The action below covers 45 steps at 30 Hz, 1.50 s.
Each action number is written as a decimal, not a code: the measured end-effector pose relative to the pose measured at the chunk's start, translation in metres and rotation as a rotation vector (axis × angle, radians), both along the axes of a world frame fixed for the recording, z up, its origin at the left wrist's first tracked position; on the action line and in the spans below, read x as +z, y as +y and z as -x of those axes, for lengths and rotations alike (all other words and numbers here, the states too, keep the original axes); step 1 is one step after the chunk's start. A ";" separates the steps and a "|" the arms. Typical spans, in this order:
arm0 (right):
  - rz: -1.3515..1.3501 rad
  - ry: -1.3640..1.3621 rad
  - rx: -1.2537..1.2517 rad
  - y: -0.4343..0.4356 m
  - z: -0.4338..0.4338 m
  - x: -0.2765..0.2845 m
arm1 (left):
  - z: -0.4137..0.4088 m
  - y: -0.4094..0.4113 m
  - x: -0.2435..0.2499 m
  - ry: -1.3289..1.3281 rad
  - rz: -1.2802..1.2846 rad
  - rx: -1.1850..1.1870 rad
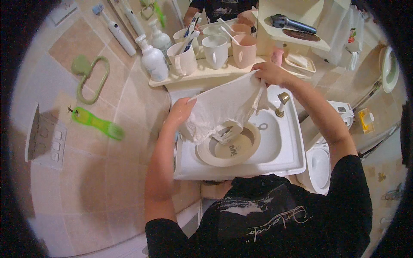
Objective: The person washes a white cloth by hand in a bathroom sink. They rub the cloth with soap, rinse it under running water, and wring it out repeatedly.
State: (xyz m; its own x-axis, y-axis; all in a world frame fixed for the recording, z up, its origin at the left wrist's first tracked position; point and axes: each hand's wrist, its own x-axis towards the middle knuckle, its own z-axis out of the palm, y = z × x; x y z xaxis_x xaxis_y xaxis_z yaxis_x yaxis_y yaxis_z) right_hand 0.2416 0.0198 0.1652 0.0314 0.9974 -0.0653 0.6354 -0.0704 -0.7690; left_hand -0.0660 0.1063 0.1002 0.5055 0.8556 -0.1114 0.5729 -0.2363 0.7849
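Note:
A white cloth garment (227, 96) hangs spread between my two hands above the washbasin. My left hand (180, 111) pinches its upper left corner. Higher up, at the shelf edge, my right hand (270, 74) grips the upper right corner. The bunched lower part of the cloth hangs down over a beige plastic basin (230, 163), and it hides the basin's far left side. This basin bears printed marks on its bottom and rests in the white sink (292, 154). A brass-coloured tap (283, 100) with a white body stands just below my right forearm.
Behind the cloth, a shelf (206, 71) carries pump bottles (154, 61), cups (215, 53) with toothbrushes, and a soap dish (300, 64). A mirror doubles some of them. On the left wall hang a green ring (93, 80) and a green brush (96, 124). A toilet (317, 171) stands right.

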 end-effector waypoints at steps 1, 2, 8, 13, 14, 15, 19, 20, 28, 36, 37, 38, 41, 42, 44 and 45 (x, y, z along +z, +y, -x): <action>0.045 0.150 -0.024 0.000 0.004 -0.001 | 0.002 0.005 -0.006 -0.171 0.161 0.009; 0.096 0.297 -0.062 -0.001 0.006 -0.002 | -0.006 0.002 -0.002 -0.324 0.324 0.059; 0.187 0.753 -0.135 0.002 0.032 -0.007 | -0.034 -0.023 0.030 -0.852 0.851 0.149; 0.211 0.979 -0.099 0.004 0.048 -0.007 | -0.047 -0.030 0.040 -0.939 0.868 0.031; 0.211 0.980 -0.092 0.008 0.049 -0.010 | -0.048 -0.029 0.039 -0.937 0.867 0.035; 0.211 0.982 -0.085 0.010 0.048 -0.011 | -0.049 -0.029 0.038 -0.934 0.867 0.038; 0.022 0.418 0.096 -0.004 0.054 0.005 | -0.047 -0.028 0.048 -1.098 0.844 0.158; -0.124 0.264 0.168 -0.011 0.056 0.007 | -0.047 -0.029 0.054 -1.102 0.830 0.221; -0.431 -0.105 0.671 -0.031 0.030 0.001 | -0.043 -0.011 0.055 -1.114 0.877 0.435; -0.048 -0.900 0.498 -0.037 0.042 -0.012 | -0.059 -0.014 0.065 -1.065 0.859 0.477; -0.052 -0.877 0.513 -0.039 0.039 -0.013 | -0.060 -0.014 0.067 -1.059 0.872 0.478; -0.057 -0.854 0.530 -0.040 0.036 -0.014 | -0.059 -0.011 0.064 -1.063 0.870 0.449; -0.032 -0.950 0.578 -0.041 0.034 -0.016 | -0.058 -0.006 0.057 -1.070 0.882 0.423; -0.015 -1.008 0.592 -0.042 0.033 -0.018 | -0.062 -0.010 0.061 -1.071 0.897 0.454; 0.020 -1.052 0.596 -0.043 0.036 -0.018 | -0.066 -0.015 0.065 -1.077 0.887 0.488; 0.036 -1.073 0.599 -0.044 0.037 -0.018 | -0.067 -0.017 0.066 -1.082 0.861 0.491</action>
State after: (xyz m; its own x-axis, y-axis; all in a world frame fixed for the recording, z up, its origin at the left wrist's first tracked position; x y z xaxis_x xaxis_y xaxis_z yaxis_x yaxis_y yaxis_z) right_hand 0.2047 -0.0241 0.1477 -0.3762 0.8709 -0.3161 0.8838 0.4398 0.1599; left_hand 0.0007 0.0890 0.1657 0.3564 0.8297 -0.4297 -0.4905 0.5576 0.6697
